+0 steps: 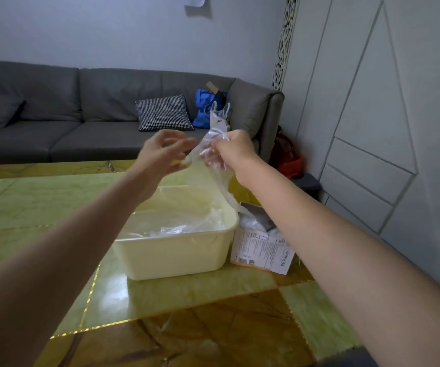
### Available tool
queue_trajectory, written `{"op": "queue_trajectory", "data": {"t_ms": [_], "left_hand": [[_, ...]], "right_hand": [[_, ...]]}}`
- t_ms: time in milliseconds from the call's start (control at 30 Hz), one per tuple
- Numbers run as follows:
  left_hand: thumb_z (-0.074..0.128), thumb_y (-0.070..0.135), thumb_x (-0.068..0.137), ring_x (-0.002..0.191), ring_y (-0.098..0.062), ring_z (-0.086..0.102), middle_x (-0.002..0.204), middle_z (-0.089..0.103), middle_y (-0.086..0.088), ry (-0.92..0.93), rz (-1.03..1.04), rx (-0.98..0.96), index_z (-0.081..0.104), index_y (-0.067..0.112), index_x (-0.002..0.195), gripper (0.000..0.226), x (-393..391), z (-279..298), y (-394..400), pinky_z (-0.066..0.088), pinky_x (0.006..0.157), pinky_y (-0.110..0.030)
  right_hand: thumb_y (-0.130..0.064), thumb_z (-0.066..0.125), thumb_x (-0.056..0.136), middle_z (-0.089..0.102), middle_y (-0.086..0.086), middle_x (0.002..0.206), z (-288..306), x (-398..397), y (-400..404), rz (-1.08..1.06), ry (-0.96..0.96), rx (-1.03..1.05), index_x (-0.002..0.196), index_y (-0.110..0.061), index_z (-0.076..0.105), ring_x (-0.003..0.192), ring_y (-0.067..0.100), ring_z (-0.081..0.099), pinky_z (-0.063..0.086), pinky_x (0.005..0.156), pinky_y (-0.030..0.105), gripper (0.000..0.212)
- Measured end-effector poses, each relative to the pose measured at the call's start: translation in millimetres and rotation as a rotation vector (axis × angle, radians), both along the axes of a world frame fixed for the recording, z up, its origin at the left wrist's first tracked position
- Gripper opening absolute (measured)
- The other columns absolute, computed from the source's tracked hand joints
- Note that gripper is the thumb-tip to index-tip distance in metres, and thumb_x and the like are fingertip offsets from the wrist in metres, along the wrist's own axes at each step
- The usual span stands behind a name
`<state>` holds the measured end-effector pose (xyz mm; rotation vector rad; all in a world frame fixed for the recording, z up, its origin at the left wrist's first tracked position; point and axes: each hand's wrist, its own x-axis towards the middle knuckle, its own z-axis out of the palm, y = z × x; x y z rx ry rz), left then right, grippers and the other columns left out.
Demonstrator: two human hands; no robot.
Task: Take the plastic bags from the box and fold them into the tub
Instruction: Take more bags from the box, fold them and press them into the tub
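Green marble-patterned table (41, 207) fills the lower frame below a grey sofa (81, 107) across the upper left, with the cream tub (176, 255) at centre holding crumpled clear plastic and the opened white box (262, 250) just beside its right wall, near the table's right edge. Above the tub, mid-frame, the right hand (236, 151) pinches a clear plastic bag (213, 154) at its bunched top, the film trailing down toward the box, while the left hand (162, 154), blurred, has loosely spread fingers beside the bag; whether it touches the film is unclear
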<state>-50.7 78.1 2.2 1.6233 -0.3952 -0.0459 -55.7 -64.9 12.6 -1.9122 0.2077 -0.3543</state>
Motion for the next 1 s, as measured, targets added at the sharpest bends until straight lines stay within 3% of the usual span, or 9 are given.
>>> {"op": "queue_trajectory", "data": {"t_ms": [67, 133, 233, 333, 500, 600, 700, 833, 1000], "left_hand": [[0.068, 0.035, 0.069, 0.075, -0.009, 0.055, 0.099, 0.058, -0.002, 0.162, -0.116, -0.021, 0.048, 0.018, 0.120, 0.057, 3.5, -0.5, 8.7, 0.049, 0.060, -0.020], [0.070, 0.038, 0.061, 0.055, -0.003, 0.050, 0.083, 0.063, 0.003, 0.238, -0.278, 0.052, 0.055, 0.016, 0.111, 0.057, 2.7, -3.0, 14.1, 0.045, 0.047, -0.014], [0.082, 0.042, 0.045, 0.040, -0.001, 0.037, 0.072, 0.068, 0.004, 0.288, -0.331, 0.241, 0.062, 0.011, 0.093, 0.061, 5.6, -12.3, 25.0, 0.037, 0.038, -0.010], [0.089, 0.051, 0.028, 0.039, 0.000, 0.036, 0.053, 0.049, 0.008, 0.288, -0.216, 0.290, 0.059, 0.007, 0.083, 0.077, 18.8, -21.7, 45.2, 0.034, 0.036, -0.011], [0.073, 0.025, 0.077, 0.050, -0.010, 0.046, 0.061, 0.052, -0.002, 0.083, 0.081, 0.878, 0.063, 0.006, 0.096, 0.028, 40.4, -39.7, 70.8, 0.038, 0.041, -0.016], [0.074, 0.018, 0.077, 0.060, -0.016, 0.056, 0.088, 0.063, -0.011, 0.042, 0.127, 1.123, 0.060, 0.007, 0.113, 0.040, 45.8, -50.2, 68.5, 0.043, 0.041, -0.017], [0.074, 0.018, 0.076, 0.076, -0.021, 0.060, 0.121, 0.049, -0.012, -0.084, 0.105, 1.273, 0.047, 0.016, 0.130, 0.061, 45.8, -50.5, 59.8, 0.050, 0.056, -0.024], [0.073, 0.020, 0.077, 0.099, -0.022, 0.053, 0.128, 0.042, -0.009, -0.294, 0.026, 1.262, 0.044, 0.018, 0.131, 0.061, 42.3, -50.0, 39.9, 0.045, 0.083, -0.029], [0.069, 0.014, 0.081, 0.095, -0.023, 0.056, 0.128, 0.048, -0.011, 0.146, -0.263, 1.195, 0.037, 0.019, 0.137, 0.065, 39.0, -61.3, 21.1, 0.053, 0.074, -0.026]], "right_hand": [[-0.004, 0.049, 0.095, 0.067, 0.009, 0.076, 2.8, -9.5, 5.6, 0.220, 0.032, 0.027, 0.088, -0.005, 0.062, 0.052, 0.010, 0.062, 0.046, 0.045, 0.020, 0.015], [-0.002, 0.050, 0.094, 0.063, 0.003, 0.076, 3.5, -14.9, 15.8, 0.368, 0.032, 0.031, 0.094, -0.005, 0.063, 0.059, 0.009, 0.060, 0.050, 0.056, 0.021, 0.013], [-0.002, 0.053, 0.093, 0.062, 0.004, 0.079, 1.3, -9.3, 18.8, 0.335, -0.109, 0.199, 0.084, -0.010, 0.063, 0.072, 0.015, 0.058, 0.049, 0.075, 0.030, 0.016], [-0.005, 0.053, 0.094, 0.066, 0.011, 0.088, -3.8, 1.0, 7.3, 0.227, -0.157, 0.291, 0.090, -0.008, 0.065, 0.081, 0.024, 0.062, 0.051, 0.078, 0.035, 0.013], [0.002, 0.055, 0.090, 0.060, 0.006, 0.091, -36.6, 7.4, 4.1, -0.012, 0.005, -0.282, 0.112, -0.001, 0.060, 0.066, 0.014, 0.059, 0.045, 0.045, 0.015, 0.023], [0.012, 0.048, 0.087, 0.053, 0.015, 0.120, -59.1, 7.0, 9.8, 0.036, 0.175, -0.580, 0.130, -0.006, 0.040, 0.087, 0.027, 0.054, 0.044, 0.059, 0.029, 0.047], [0.020, 0.044, 0.083, 0.050, 0.019, 0.118, -72.9, 6.4, 14.5, 0.132, 0.241, -0.714, 0.139, -0.009, 0.025, 0.079, 0.026, 0.050, 0.040, 0.049, 0.030, 0.065], [0.020, 0.052, 0.080, 0.054, 0.020, 0.110, -81.3, 4.6, 13.8, 0.217, 0.266, -0.922, 0.139, -0.006, 0.020, 0.077, 0.025, 0.050, 0.040, 0.057, 0.030, 0.072], [0.013, 0.047, 0.084, 0.047, 0.017, 0.120, -77.2, 0.0, 16.8, 0.232, 0.210, -1.194, 0.131, -0.005, 0.034, 0.096, 0.030, 0.048, 0.035, 0.066, 0.032, 0.053]]}}
